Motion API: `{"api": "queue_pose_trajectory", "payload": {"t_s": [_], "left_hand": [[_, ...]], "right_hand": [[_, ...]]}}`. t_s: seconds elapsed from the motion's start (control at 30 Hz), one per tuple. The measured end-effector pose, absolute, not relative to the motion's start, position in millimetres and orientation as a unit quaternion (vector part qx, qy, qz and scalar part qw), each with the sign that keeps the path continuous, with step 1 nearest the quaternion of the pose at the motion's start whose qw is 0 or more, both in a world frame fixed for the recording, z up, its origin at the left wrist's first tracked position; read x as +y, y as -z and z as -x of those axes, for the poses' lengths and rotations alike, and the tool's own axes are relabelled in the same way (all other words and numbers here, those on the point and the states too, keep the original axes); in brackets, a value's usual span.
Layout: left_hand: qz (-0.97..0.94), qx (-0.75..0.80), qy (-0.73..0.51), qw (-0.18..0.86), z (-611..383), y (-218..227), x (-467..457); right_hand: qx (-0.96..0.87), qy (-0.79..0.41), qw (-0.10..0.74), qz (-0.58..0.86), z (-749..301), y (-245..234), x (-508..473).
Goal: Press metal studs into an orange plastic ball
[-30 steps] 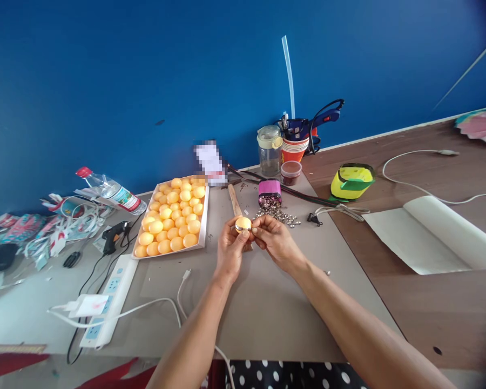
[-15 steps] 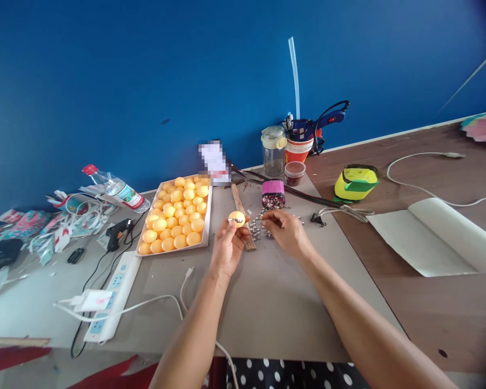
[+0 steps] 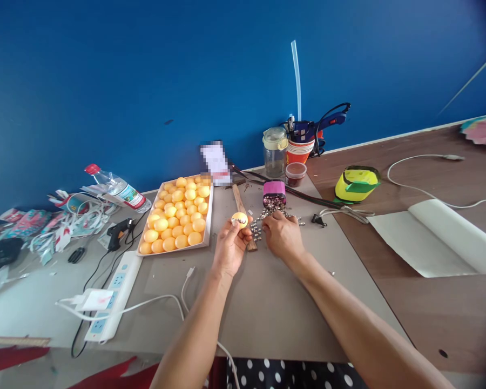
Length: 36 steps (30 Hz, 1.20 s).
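Yellow-orange plastic shows between the left fingertips: a ball [image 3: 239, 219] is pinched by the left hand [image 3: 230, 246], with thumb and fingers closed round its lower half. It is held just above the surface [image 3: 267, 313], past the middle and toward the far edge. A small silvery piece is seen on the ball's front.

Just to the right, a heap of silvery studs [image 3: 256, 231] is partly covered by the right hand [image 3: 281, 235]. The palm is turned down and the fingers are bent together onto the heap; whether a stud is gripped cannot be told. The two hands are kept just apart.

A wooden stick [image 3: 240, 201] is laid beside the studs, its near end hidden under the left hand. A pink tub [image 3: 274, 189] is tipped toward the heap from behind.

To the left, a tray [image 3: 206, 227] filled with more such balls is set near the far edge. A jar [image 3: 274, 151], a cup [image 3: 297, 152] and a blue glue gun [image 3: 326, 120] are grouped at the far edge by the wall.

A power strip [image 3: 111, 294] is stretched toward the near left corner. A bottle [image 3: 115, 187] is laid on its side at the far left, and a paper roll [image 3: 429, 237] is spread at the right edge.
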<state>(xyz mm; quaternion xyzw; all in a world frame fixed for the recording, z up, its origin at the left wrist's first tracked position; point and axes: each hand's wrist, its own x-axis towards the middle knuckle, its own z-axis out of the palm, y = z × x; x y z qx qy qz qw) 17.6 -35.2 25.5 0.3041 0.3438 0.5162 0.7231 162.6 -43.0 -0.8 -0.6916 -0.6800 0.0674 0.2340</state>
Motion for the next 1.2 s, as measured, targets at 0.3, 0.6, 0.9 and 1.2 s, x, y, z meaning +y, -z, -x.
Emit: {"api": "queue_pose_trajectory", "payload": {"t_s": [0.3, 0.6, 0.9, 1.2], "left_hand": [[-0.304, 0.334, -0.513, 0.73, -15, -25, -35], [-0.321, 0.312, -0.502, 0.74, -15, -24, -37], [-0.373, 0.271, -0.462, 0.758, -16, -28, -39], [-0.369, 0.287, -0.463, 0.753, -17, -27, -40]], "right_hand": [[-0.512, -0.299, 0.496, 0.634, -158, -15, -51], [-0.327, -0.624, 0.621, 0.344, -154, -26, -54], [-0.306, -0.657, 0.624, 0.292, -149, -26, -56], [-0.324, -0.643, 0.627, 0.297, -150, -23, -54]]}}
